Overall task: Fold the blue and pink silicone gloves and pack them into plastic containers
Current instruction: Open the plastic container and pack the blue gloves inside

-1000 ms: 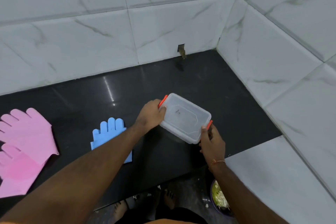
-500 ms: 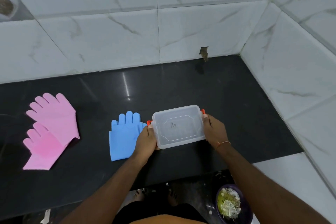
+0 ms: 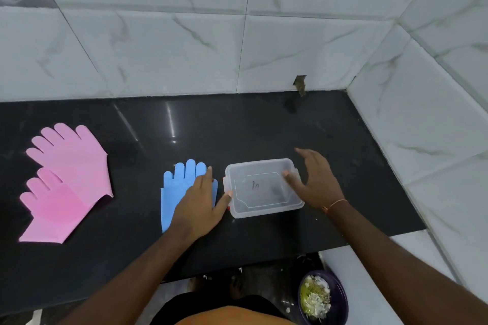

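Note:
A clear plastic container with its lid on and red clips rests on the black counter. My left hand lies flat and open, partly over the blue gloves, its thumb touching the container's left clip. My right hand hovers open at the container's right end, its thumb over the lid, gripping nothing. Two pink gloves lie flat and overlapping at the far left of the counter.
White marble-patterned tiled walls close the counter at the back and right. A small notch sits in the back wall. Below the counter's front edge, a dark bowl of chopped food stands on the floor near my feet.
The container was set down beside the blue gloves. Both hands have let go of it and opened; the left has shifted over the blue gloves.

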`<state>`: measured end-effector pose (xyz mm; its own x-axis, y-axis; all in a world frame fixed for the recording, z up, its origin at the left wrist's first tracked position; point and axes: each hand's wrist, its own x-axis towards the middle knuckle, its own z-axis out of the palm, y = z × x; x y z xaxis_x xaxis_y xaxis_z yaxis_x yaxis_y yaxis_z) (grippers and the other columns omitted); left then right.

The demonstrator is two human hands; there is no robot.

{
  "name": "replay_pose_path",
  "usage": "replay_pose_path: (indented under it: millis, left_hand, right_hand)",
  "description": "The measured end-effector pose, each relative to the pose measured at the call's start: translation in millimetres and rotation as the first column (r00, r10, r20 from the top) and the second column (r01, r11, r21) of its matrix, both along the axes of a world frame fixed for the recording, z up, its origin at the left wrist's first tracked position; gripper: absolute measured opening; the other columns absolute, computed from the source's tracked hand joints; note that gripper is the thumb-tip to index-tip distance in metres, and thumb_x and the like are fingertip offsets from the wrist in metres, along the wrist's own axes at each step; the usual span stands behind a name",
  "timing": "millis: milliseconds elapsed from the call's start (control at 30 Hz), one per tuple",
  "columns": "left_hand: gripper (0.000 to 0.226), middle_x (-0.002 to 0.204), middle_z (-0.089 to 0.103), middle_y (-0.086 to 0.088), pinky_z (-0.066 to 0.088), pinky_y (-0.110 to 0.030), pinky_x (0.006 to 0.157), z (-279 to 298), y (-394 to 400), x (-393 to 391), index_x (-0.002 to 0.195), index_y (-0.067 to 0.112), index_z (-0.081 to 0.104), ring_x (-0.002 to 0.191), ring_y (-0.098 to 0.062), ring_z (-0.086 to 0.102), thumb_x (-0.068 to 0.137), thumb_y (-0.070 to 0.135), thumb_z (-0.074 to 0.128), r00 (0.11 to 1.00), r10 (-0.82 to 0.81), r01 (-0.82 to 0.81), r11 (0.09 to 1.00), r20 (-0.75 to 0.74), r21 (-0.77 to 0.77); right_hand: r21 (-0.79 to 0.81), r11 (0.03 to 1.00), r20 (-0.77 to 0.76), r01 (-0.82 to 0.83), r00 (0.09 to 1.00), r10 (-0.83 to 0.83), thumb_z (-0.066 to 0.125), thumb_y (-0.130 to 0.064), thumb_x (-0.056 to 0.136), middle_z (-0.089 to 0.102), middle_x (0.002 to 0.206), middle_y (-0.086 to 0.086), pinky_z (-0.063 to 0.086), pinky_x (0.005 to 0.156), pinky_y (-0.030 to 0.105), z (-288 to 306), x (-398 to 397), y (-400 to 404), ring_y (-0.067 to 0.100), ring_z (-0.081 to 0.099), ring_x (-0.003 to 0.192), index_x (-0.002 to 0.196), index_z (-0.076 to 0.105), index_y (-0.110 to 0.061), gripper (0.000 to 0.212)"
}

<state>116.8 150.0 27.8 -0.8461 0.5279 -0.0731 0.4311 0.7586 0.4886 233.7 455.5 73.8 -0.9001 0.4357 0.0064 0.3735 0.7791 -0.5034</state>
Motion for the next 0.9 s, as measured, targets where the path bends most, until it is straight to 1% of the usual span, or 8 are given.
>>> replay_pose_path:
  millis: [33,100,200,267,400,533,667,900]
  left_hand:
    - [0.109,0.168,0.045,0.002,0.046,-0.042,0.119,-2,-2,-2,0.169,0.023,0.022,0.145,-0.019,0.054,0.087,0.083,0.062,0.992,-0.069,0.064,0.997,0.109,0.051]
    - [0.145,0.177,0.025,0.010,0.037,-0.047,0.125,-3,-3,-5,0.171,0.037,0.001,0.158,-0.016,0.034,0.060,0.097,0.074,0.952,-0.204,0.172,0.973,0.228,0.153]
    - [0.160,0.175,0.020,0.018,0.033,-0.050,0.127,-11,4,-6,0.168,0.050,-0.009,0.158,-0.011,0.028,0.046,0.090,0.087,0.929,-0.299,0.242,0.936,0.219,0.254]
    - [0.160,0.168,0.027,0.020,0.029,-0.050,0.127,-18,9,-6,0.165,0.055,-0.014,0.153,-0.008,0.030,0.048,0.083,0.090,0.928,-0.293,0.226,0.933,0.229,0.279]
    - [0.155,0.148,0.033,0.033,0.027,-0.049,0.120,-25,16,-9,0.163,0.056,-0.018,0.142,-0.004,0.040,0.053,0.080,0.088,0.939,-0.279,0.203,0.921,0.200,0.331]
    - [0.152,0.157,0.042,0.022,0.033,-0.053,0.119,-28,18,-15,0.169,0.041,-0.009,0.143,-0.005,0.041,0.056,0.089,0.080,0.938,-0.304,0.243,0.920,0.167,0.308]
    - [0.150,0.163,0.041,0.021,0.030,-0.057,0.122,-27,23,-17,0.169,0.045,-0.009,0.148,-0.008,0.040,0.056,0.093,0.077,0.923,-0.336,0.273,0.915,0.188,0.297]
    - [0.147,0.163,0.041,0.020,0.022,-0.055,0.126,-30,41,-6,0.168,0.047,-0.009,0.150,-0.006,0.039,0.058,0.091,0.078,0.936,-0.303,0.244,0.924,0.176,0.295]
  right_hand:
    - [0.069,0.984,0.046,-0.166,0.986,0.163,0.061,-0.084,0.083,0.034,0.167,-0.006,0.033,0.123,0.054,7,-7,-6,0.020,0.031,0.154,0.160,0.032,-0.035,0.096]
    - [0.195,0.859,0.236,-0.473,0.873,0.427,0.056,-0.100,0.067,0.012,0.175,-0.007,0.017,0.126,0.067,14,-20,-23,0.024,0.010,0.162,0.164,0.015,-0.041,0.121]
    - [0.243,0.650,0.501,-0.720,0.667,0.552,0.063,-0.099,0.056,-0.010,0.176,0.001,-0.001,0.125,0.066,11,-34,-45,0.036,-0.007,0.161,0.166,-0.001,-0.040,0.139]
    - [0.259,0.615,0.587,-0.745,0.627,0.512,0.074,-0.088,0.054,-0.008,0.175,0.007,0.004,0.125,0.070,10,-43,-54,0.041,0.000,0.160,0.164,-0.005,-0.042,0.143]
    - [0.279,0.651,0.611,-0.706,0.653,0.447,0.081,-0.074,0.053,0.014,0.168,0.014,0.019,0.122,0.071,16,-51,-61,0.042,0.021,0.152,0.162,-0.005,-0.046,0.142]
    - [0.266,0.711,0.565,-0.651,0.703,0.432,0.077,-0.077,0.048,0.022,0.163,0.013,0.029,0.118,0.067,14,-43,-67,0.041,0.027,0.146,0.162,0.000,-0.050,0.140]
    - [0.201,0.768,0.551,-0.608,0.718,0.425,0.076,-0.079,0.049,0.023,0.163,0.010,0.030,0.117,0.068,16,-41,-66,0.039,0.027,0.147,0.160,0.000,-0.055,0.137]
    - [0.116,0.764,0.593,-0.634,0.661,0.459,0.079,-0.077,0.050,0.019,0.164,0.008,0.026,0.118,0.067,26,-41,-45,0.040,0.022,0.150,0.158,-0.004,-0.058,0.137]
